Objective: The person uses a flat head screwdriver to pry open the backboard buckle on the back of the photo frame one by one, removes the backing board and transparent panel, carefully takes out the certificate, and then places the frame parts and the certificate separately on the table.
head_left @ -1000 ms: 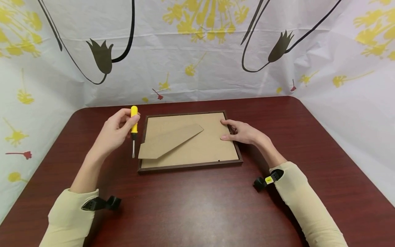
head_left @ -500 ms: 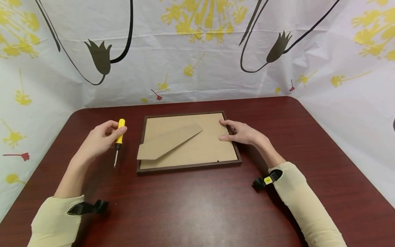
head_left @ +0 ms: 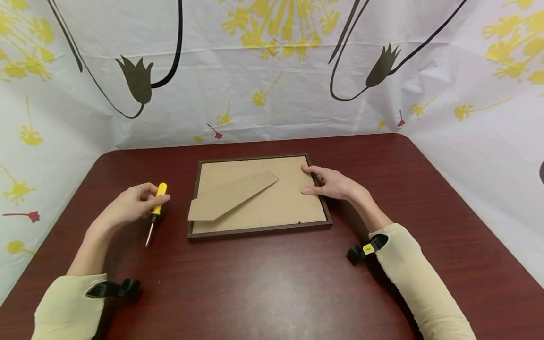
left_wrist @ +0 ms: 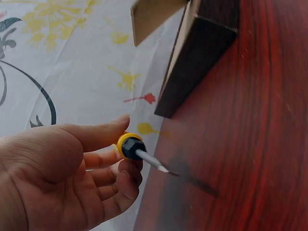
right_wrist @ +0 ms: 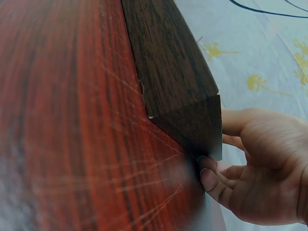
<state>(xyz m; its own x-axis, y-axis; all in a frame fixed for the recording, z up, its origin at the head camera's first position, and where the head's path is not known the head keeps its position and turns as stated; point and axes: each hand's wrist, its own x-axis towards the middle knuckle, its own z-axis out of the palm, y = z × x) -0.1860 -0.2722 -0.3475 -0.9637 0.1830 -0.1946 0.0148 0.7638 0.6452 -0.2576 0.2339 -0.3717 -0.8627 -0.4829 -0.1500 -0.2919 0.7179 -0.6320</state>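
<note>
A picture frame (head_left: 261, 230) lies face down on the table, its tan backing board (head_left: 284, 203) upward. The cardboard easel stand (head_left: 233, 194) slants across the board, its wide end raised. Left of the frame, my left hand (head_left: 129, 206) pinches a screwdriver (head_left: 159, 194) by its yellow handle, the metal shaft pointing down toward the table. In the left wrist view, the tip of the screwdriver (left_wrist: 132, 147) appears just above the wood. My right hand (head_left: 335, 183) holds the frame's right edge, thumb and index finger on the backing, other fingers curled against the side.
The dark red-brown table (head_left: 263, 283) extends around the frame. A white sheet (head_left: 280, 104) with yellow and dark flower prints hangs behind and on both sides. Black wrist cameras (head_left: 114, 289) are strapped over the cream sleeves.
My left hand has moved left and down, away from the frame, carrying the screwdriver lower toward the table. The right hand and the frame have stayed in place.
</note>
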